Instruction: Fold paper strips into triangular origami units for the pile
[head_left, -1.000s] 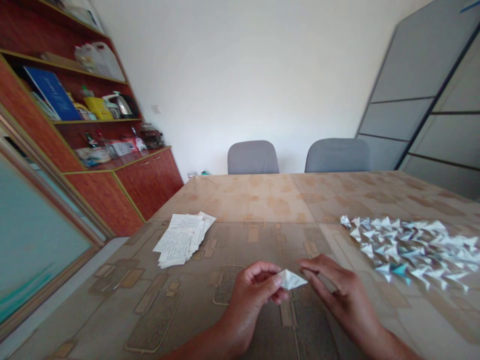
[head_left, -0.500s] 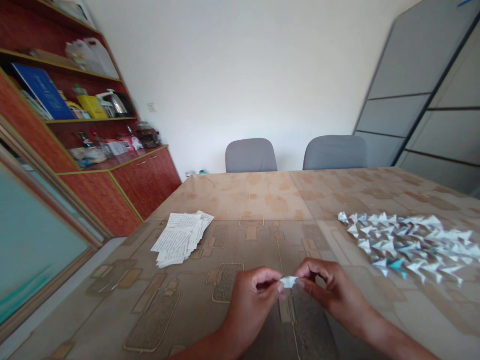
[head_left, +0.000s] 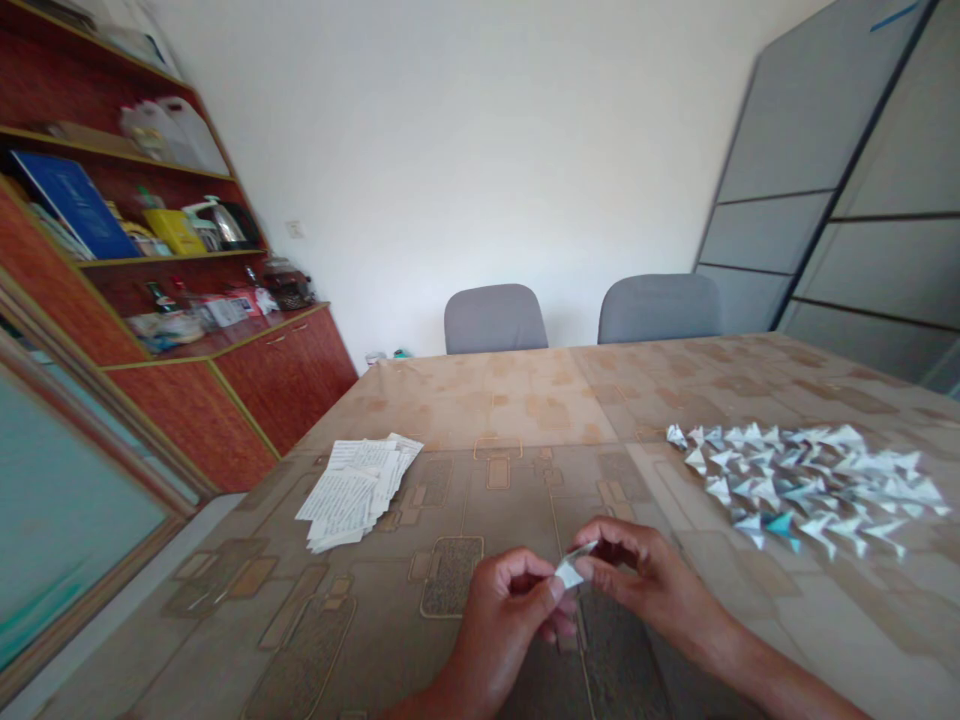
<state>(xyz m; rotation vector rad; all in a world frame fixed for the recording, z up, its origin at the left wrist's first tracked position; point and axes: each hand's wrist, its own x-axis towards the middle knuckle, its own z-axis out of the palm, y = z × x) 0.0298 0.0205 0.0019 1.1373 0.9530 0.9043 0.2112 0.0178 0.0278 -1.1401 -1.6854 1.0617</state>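
A small folded piece of white paper [head_left: 570, 574] is held between my two hands above the near middle of the table. My left hand [head_left: 511, 607] pinches its left end between thumb and fingers. On the other side, the thumb and index finger of my right hand [head_left: 637, 570] grip a raised, narrow flap of the same paper. To the left lies a loose stack of printed paper sheets [head_left: 356, 492]. Rows of small folded paper pieces [head_left: 802, 480], mostly white with one teal, stand on the table at the right.
The table [head_left: 480, 400] has a patterned brown cover. Two grey chairs [head_left: 495, 318] stand at its far edge by the white wall. A red-brown shelf cabinet [head_left: 285, 370] with a kettle and bottles is at the left. Grey wardrobe doors [head_left: 780, 150] rise at the right.
The folded paper has turned from lying level between my fingertips to a tilt, its right part raised. My right fingers have shifted slightly left along it. The camera view has moved a little.
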